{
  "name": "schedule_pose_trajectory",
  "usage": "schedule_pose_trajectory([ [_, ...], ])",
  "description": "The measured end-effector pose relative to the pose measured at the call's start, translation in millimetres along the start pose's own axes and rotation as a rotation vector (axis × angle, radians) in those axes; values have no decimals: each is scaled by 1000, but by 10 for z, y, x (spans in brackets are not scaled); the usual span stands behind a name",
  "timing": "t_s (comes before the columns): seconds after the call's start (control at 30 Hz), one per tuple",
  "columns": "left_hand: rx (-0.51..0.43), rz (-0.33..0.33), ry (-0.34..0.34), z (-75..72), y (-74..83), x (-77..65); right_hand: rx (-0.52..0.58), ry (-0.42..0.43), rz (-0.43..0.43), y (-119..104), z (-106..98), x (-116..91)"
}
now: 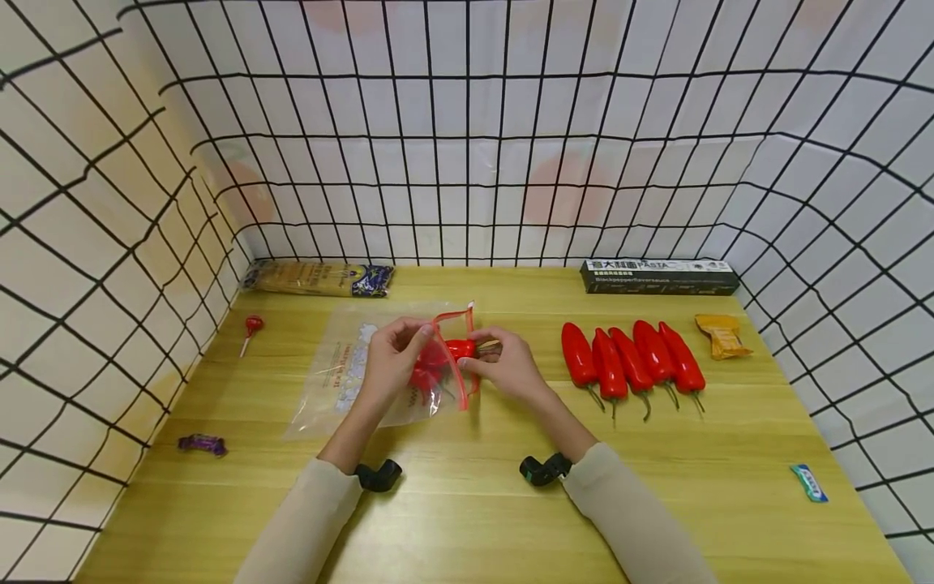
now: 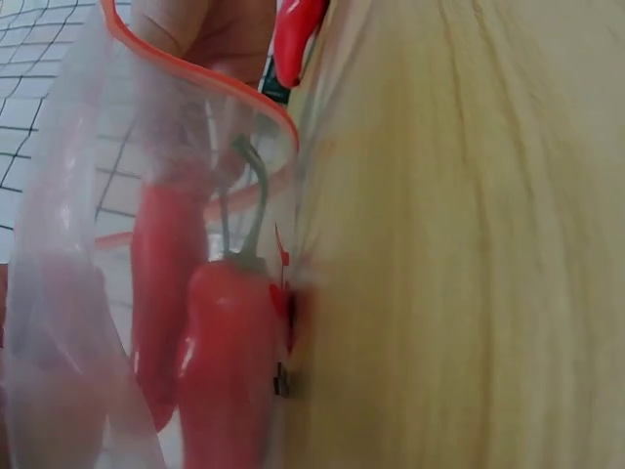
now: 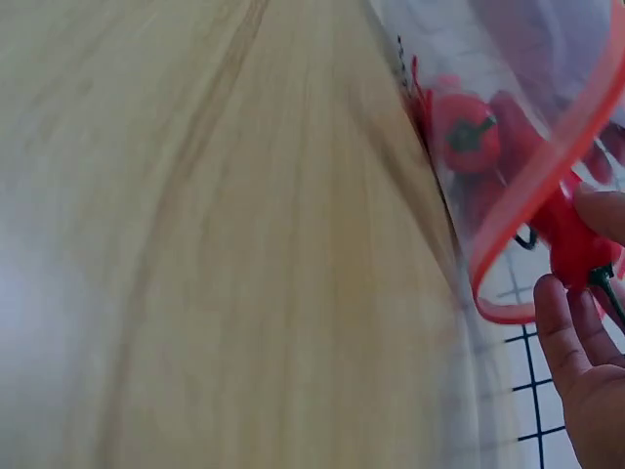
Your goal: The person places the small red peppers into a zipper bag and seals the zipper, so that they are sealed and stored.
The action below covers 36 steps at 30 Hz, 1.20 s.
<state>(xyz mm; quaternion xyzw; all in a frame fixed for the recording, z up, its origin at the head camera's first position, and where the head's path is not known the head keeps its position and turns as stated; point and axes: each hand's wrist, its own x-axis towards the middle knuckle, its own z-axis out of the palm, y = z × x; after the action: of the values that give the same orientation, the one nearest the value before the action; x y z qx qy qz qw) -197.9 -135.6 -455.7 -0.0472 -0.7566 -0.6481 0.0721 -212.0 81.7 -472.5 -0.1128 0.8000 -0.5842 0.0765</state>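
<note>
A clear zip bag (image 1: 321, 381) with a red seal strip lies on the table, its mouth raised and facing right. My left hand (image 1: 392, 353) pinches the bag's rim near the top. In my right hand (image 1: 509, 363) is a red pepper (image 1: 461, 349), gripped around its stem end, with its body inside the bag mouth. Through the plastic, the left wrist view has a red pepper (image 2: 229, 362) with a curved green stem beside a second one. Another bagged pepper (image 3: 467, 137) shows in the right wrist view. Several red peppers (image 1: 609, 362) lie in a row to the right.
Along the back are a pasta packet (image 1: 314, 278) and a black pasta box (image 1: 660, 277). A lollipop (image 1: 252, 326) and purple candy (image 1: 202, 444) lie left; an orange packet (image 1: 722, 335) and small blue-green packet (image 1: 808, 483) lie right. Black wire grid (image 1: 467, 162) encloses the table.
</note>
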Motion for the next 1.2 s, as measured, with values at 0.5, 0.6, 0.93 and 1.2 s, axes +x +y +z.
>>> schedule_pose_trajectory([
  [0.5, -87, -74, -21, -24, -133, 26, 172, -15, -36, -266, -365, -370],
  [0.6, -80, -66, -22, -19, -125, 21, 195, -53, -49, -316, -353, -414],
  [0.93, -86, -40, -25, 3, -87, 14, 240, -115, -10, -265, -132, -352],
  [1.2, -100, -19, -28, 15, -28, 8, 342, -187, -31, -340, 83, -255],
])
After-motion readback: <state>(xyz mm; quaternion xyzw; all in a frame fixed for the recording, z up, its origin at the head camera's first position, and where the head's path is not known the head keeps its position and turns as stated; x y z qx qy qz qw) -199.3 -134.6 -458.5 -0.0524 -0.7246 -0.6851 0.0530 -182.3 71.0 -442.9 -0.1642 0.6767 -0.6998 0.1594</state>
